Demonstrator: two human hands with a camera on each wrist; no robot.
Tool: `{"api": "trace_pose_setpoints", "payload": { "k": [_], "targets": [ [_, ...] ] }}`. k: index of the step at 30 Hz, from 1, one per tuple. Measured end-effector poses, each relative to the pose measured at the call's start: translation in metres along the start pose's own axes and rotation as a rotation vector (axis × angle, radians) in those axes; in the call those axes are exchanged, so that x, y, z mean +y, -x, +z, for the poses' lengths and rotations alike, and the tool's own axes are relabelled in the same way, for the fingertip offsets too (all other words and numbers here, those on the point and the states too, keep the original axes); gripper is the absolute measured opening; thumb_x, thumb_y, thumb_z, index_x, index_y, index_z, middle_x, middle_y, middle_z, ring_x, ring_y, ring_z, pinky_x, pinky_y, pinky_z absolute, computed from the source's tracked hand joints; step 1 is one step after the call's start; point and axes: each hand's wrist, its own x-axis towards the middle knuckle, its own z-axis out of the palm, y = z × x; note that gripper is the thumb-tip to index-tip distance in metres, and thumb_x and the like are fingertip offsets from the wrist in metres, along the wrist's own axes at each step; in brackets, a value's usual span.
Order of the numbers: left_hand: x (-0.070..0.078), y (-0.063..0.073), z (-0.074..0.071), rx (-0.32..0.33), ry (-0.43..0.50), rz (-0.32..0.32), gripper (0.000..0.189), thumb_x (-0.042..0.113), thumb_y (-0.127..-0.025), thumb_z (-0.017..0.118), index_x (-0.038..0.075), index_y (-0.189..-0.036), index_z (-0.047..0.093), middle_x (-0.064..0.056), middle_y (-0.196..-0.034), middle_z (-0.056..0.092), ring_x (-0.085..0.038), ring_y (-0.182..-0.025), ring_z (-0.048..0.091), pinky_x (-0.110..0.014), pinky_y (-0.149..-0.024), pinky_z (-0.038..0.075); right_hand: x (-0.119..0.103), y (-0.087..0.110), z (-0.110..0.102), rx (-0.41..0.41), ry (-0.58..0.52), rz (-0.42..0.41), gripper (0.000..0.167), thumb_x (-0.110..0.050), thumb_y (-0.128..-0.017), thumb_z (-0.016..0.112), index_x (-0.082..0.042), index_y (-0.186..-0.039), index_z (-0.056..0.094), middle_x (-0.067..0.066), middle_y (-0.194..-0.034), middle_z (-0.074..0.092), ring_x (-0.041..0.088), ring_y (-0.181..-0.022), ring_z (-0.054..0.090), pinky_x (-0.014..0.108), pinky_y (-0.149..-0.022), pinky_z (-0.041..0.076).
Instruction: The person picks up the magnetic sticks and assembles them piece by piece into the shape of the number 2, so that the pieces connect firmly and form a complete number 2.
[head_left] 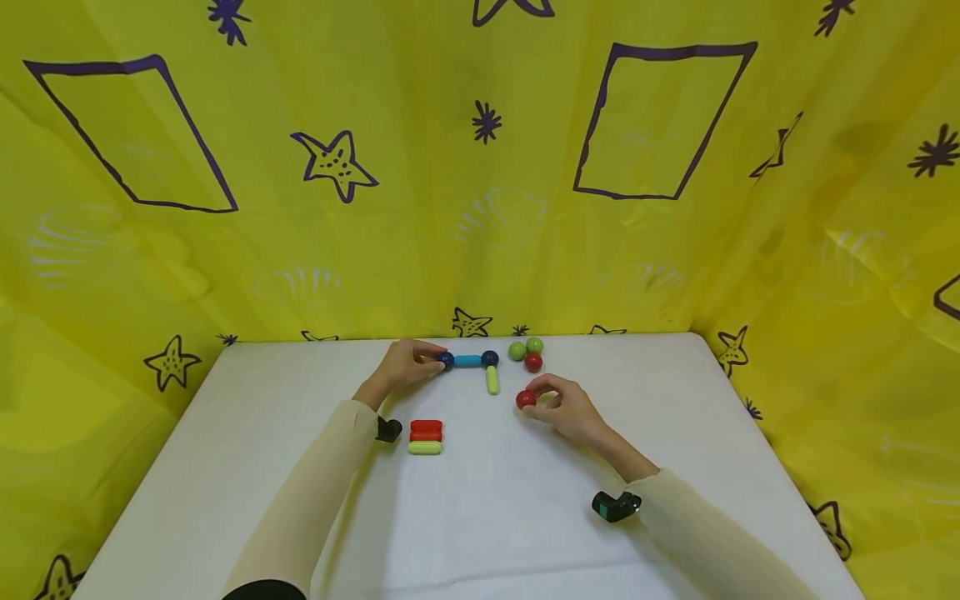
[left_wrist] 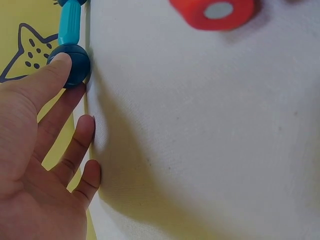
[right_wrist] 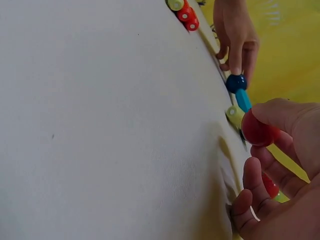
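Note:
My left hand (head_left: 408, 363) pinches a dark blue ball (left_wrist: 75, 67) between thumb and fingers, at the left end of a light blue rod (head_left: 468, 361). A second dark blue ball (head_left: 490, 358) sits at that rod's right end, and a yellow-green rod (head_left: 492, 381) extends from it towards me. In my right hand (head_left: 570, 410), a red ball (right_wrist: 257, 129) is held between thumb and fingertips, to the right of the yellow-green rod. In the right wrist view this ball overlaps the far end of the light blue rod.
Two green balls (head_left: 517, 351) and another red ball (head_left: 533, 362) lie together at the back. Nearer me on the left, two red rods (head_left: 426, 426) and a yellow-green rod (head_left: 424, 448) lie side by side. A yellow patterned curtain (head_left: 420, 250) borders the white table (head_left: 510, 517).

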Motion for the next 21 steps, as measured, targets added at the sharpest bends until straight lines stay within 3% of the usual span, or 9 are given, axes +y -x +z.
{"api": "trace_pose_setpoints", "payload": {
  "k": [10, 21],
  "targets": [
    [-0.003, -0.002, 0.001, 0.011, -0.014, 0.038, 0.032, 0.022, -0.093, 0.078, 0.014, -0.124, 0.076, -0.009, -0.115, 0.075, -0.025, -0.092, 0.060, -0.033, -0.079, 0.050, -0.014, -0.007, 0.030, 0.006, 0.066, -0.070, 0.027, -0.017, -0.088, 0.083, -0.013, -0.112, 0.072, 0.001, -0.103, 0.071, 0.017, -0.072, 0.053, 0.026, -0.061, 0.043],
    [-0.003, -0.001, 0.002, 0.011, -0.002, 0.022, 0.032, 0.022, -0.094, 0.077, 0.015, -0.126, 0.076, -0.009, -0.116, 0.075, -0.026, -0.095, 0.059, -0.035, -0.082, 0.051, -0.021, -0.015, 0.048, 0.070, 0.072, -0.028, 0.026, -0.016, -0.087, 0.084, -0.016, -0.110, 0.072, 0.000, -0.100, 0.071, 0.019, -0.083, 0.053, 0.031, -0.070, 0.046]
  ]
}}
